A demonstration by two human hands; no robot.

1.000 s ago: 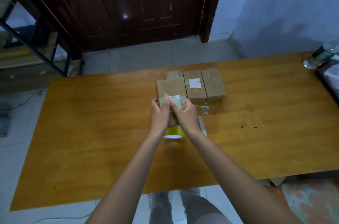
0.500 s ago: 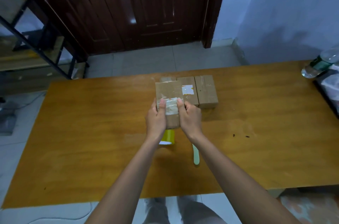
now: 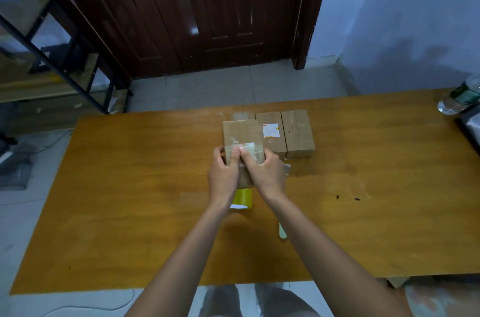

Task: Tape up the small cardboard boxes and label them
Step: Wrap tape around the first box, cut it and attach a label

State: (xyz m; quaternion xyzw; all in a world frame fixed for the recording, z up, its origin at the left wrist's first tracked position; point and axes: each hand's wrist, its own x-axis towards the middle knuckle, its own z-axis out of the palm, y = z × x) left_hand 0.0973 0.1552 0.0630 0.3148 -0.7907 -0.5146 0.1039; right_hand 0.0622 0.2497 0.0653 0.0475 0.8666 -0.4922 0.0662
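Box in hand: small brown cardboard box, held above the orange-brown wooden table near its middle, its far end against the row of boxes behind; a glossy strip of clear tape with a pale label patch lies across its near top face
Left hand: left hand grips the box's left side, fingers curled round the edge, thumb pressing flat on the taped patch
Right hand: right hand grips the box's right side, fingers wrapped out of sight behind it, thumb laid across the tape toward the left thumb; the two thumbs nearly meet
Step judged: smoothing down the tape or label on the held box
Other boxes: three more cardboard boxes stand side by side just beyond; the middle box bears a white label with orange print, the right box shows tape but no visible label, the left box is mostly hidden
Tape supply: yellow roll of tape on the table directly under the wrists, partly covered
Tool: pale green flat handle lies on the table beside the right forearm; its type cannot be told
Edge items: clear plastic bottle with green label at the far right table corner, well apart
Risk, adhesion: uneven thumb pressure could trap creases or bubbles, leaving the label edge to lift
Risk, box: squeezing thin card between both hands may bow the flaps and spring the seam
Risk, clearance: lowering the box blind could knock the roll beneath, or nudge the adjoining row out of line
Risk, completeness: the unlabelled right box could be overlooked
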